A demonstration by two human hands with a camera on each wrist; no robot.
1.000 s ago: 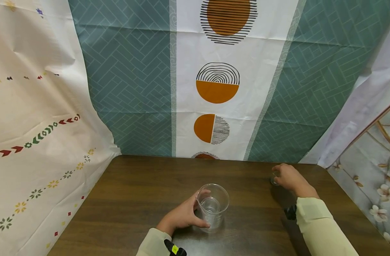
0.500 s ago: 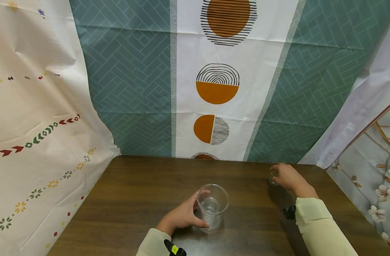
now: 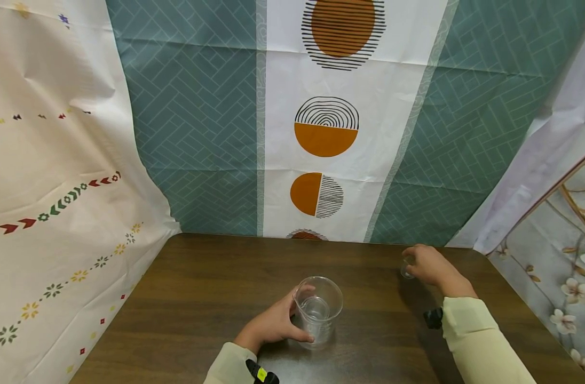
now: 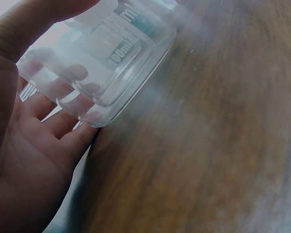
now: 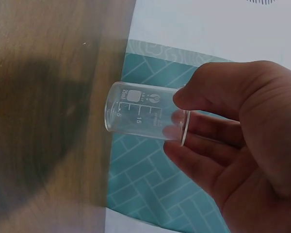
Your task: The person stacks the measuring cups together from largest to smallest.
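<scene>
My left hand [image 3: 274,321] grips the side of a large clear glass beaker [image 3: 330,305], thumb in front and fingers behind. The beaker stands upright on the table, mouth up. Inside it is what looks like smaller nested glassware, and white "100ml" print shows through the wall [image 4: 136,63] in the left wrist view. Far to the right, my right hand [image 3: 433,268] pinches a small clear beaker [image 5: 140,111] near its rim between thumb and fingers. That small beaker is marked 25 ml and looks bare inside. Whether its base touches the table, I cannot tell.
The brown wooden table [image 3: 215,277] ends at a back edge against a hanging teal and white patterned cloth [image 3: 201,133]. A cream cloth [image 3: 57,186] hangs at the left, and a floral one [image 3: 568,288] at the right.
My right hand has shifted slightly left with the small beaker. The left hand and the large beaker have stayed in place.
</scene>
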